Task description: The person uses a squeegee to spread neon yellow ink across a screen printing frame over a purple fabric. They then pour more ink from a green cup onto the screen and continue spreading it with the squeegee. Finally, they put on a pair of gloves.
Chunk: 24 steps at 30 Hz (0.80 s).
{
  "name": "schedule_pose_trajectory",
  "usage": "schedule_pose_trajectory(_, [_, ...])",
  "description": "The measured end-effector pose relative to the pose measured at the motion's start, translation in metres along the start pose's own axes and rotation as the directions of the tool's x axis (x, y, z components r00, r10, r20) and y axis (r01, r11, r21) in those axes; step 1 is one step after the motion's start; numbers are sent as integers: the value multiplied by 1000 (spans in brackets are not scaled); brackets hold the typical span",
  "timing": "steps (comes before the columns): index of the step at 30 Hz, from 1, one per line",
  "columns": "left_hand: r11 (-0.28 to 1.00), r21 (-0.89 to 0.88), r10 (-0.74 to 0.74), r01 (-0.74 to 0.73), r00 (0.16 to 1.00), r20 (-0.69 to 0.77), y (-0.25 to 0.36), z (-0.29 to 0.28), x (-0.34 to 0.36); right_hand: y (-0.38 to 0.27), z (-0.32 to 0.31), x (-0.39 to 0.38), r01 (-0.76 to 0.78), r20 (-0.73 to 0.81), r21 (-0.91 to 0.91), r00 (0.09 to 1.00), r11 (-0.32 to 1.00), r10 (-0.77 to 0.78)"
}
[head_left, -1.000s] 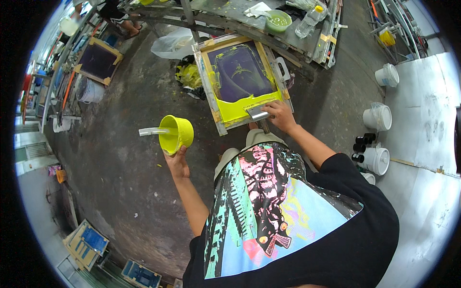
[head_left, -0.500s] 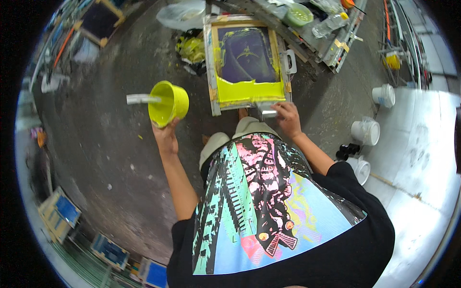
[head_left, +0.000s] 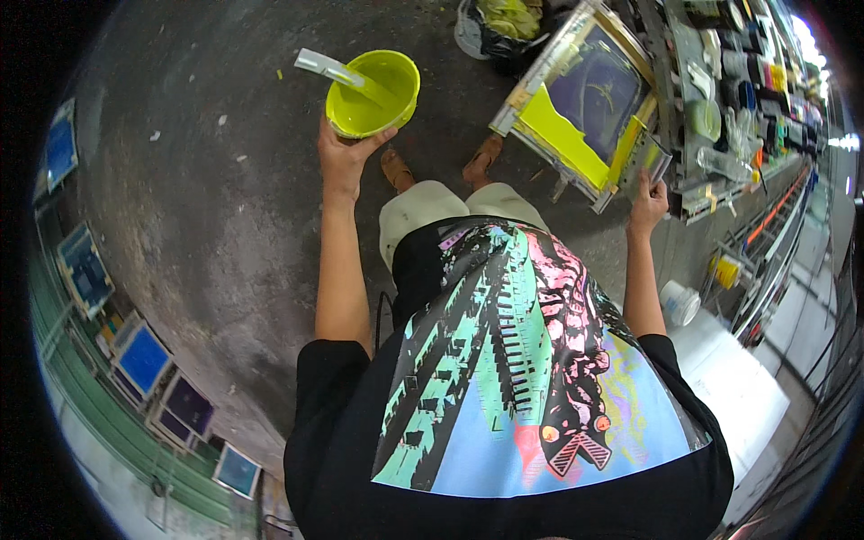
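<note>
The left hand (head_left: 345, 155) cups a lime-yellow paint tub (head_left: 372, 93) from below, a pale spatula (head_left: 331, 68) inside it; the right hand (head_left: 647, 202) grips a squeegee (head_left: 658, 164) beside the ink-smeared screen frame (head_left: 585, 99).

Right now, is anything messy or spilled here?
Yes. Bright yellow-green ink is smeared across the lower end of the printing screen and coats the inside of the tub in the left hand. The right hand grips the screen's corner. The floor has pale flecks.

Lime-yellow tub (head_left: 371, 91) with a pale grey paddle (head_left: 326, 67), purple-meshed screen frame (head_left: 589, 106) smeared with yellow ink, black shirt (head_left: 504, 405) printed green, pink and blue, grey speckled floor (head_left: 198, 207), blue framed screens (head_left: 144, 358)
</note>
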<state>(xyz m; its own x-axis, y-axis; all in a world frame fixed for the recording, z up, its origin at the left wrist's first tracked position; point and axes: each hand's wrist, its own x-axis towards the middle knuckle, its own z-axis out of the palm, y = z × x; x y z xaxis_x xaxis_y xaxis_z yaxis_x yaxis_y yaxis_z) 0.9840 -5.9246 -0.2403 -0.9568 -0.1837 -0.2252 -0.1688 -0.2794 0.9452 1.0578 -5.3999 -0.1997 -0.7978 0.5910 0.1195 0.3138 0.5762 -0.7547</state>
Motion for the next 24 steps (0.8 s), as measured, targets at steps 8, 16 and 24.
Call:
schedule_pose_trajectory(8, [999,23,-41,44,992,-116,11,-57,-45,-28,50,61,483,394,-146,829,863,-397])
schedule_pose_trajectory(16, [998,54,21,-13,989,-147,44,3,-65,-24,118,147,726,577,-147,614,672,-538])
schedule_pose_trajectory(24, [995,101,-8,18,996,-92,17,95,-104,8,133,150,832,622,18,425,554,-658])
